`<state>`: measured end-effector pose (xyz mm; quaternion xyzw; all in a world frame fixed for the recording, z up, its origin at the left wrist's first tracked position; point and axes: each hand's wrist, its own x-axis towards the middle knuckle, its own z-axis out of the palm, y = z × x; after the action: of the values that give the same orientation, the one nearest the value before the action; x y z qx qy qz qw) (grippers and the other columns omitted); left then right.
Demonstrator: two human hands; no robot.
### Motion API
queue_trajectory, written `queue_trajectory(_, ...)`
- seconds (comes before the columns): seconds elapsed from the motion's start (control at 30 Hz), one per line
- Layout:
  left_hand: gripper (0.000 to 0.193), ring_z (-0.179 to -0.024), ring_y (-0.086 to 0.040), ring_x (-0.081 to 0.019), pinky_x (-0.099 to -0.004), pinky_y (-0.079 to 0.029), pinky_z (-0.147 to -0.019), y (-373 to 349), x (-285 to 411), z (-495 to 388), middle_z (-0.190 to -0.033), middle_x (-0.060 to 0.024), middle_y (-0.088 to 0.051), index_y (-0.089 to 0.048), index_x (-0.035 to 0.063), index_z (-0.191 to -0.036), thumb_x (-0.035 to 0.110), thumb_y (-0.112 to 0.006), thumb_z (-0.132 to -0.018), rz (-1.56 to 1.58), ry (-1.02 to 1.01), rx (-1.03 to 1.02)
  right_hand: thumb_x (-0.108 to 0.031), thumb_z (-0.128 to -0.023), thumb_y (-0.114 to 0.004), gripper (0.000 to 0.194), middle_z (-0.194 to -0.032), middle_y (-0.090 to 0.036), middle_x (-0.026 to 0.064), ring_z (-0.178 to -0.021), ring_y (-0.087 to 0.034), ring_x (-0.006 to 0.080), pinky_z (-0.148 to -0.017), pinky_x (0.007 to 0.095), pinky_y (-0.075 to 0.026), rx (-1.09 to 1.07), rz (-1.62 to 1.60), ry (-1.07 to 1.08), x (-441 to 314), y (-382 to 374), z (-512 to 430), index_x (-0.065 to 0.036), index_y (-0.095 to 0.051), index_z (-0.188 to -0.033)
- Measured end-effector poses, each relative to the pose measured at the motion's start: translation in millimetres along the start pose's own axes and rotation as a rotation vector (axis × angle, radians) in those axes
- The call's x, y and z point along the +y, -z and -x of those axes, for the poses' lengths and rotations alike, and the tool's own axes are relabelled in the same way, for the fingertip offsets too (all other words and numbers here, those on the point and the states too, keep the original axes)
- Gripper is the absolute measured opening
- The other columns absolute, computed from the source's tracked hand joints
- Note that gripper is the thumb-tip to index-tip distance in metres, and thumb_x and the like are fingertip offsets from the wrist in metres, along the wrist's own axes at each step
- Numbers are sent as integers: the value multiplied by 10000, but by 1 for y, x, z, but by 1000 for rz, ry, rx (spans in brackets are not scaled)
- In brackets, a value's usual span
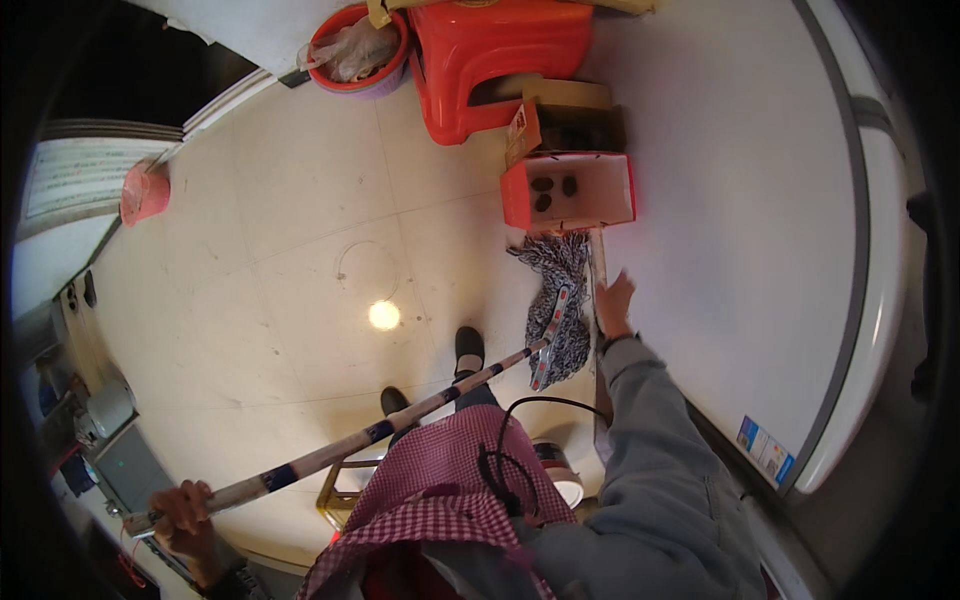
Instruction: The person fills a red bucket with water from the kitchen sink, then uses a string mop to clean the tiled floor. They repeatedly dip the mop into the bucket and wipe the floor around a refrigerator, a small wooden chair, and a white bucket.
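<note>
My left hand is wrapped around the upper end of a mop handle, banded light and dark blue. The handle slants across the view to a mop head of grey-and-white yarn with a metal clamp bar, lying on the floor. My right hand is beside the mop head, at a narrow wooden strip along the base of a white refrigerator. Its fingers are blurred, so whether it grips the strip cannot be told. The mop yarn reaches a red-and-white cardboard box with several dark round things inside.
Behind the box are an open brown carton and a red plastic stool. A red-rimmed bin holds a plastic bag. A pink bucket stands by the left wall. Near my legs are a paint-type pail and a yellowish frame.
</note>
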<state>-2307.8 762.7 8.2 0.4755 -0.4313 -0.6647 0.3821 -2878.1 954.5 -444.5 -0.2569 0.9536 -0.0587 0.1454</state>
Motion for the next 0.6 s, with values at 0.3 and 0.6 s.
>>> queue_trajectory(0.3, 284, -603, -536, -245, -427, -410, -863, -32, 35, -14, -562, -65, -485, -439, 80, -572, 226, -538, -795, -29, 5, -363, -335, -902, -557, 493, -1152, -474, 186, -1044, -525, 311, -878, 476, -486, -1170, -1668, -919, -132, 75, 269, -74, -382, -1283)
queue_trajectory(0.6, 233, -807, -510, -220, -487, -317, -1020, 45, 43, 7, -690, -41, -495, -518, 73, -711, 246, -625, -825, -119, 38, -793, -104, -851, -471, 80, -721, -502, 87, -709, -505, 214, -677, 375, -448, -683, -1967, -798, -262, -11, 369, -60, -473, -785)
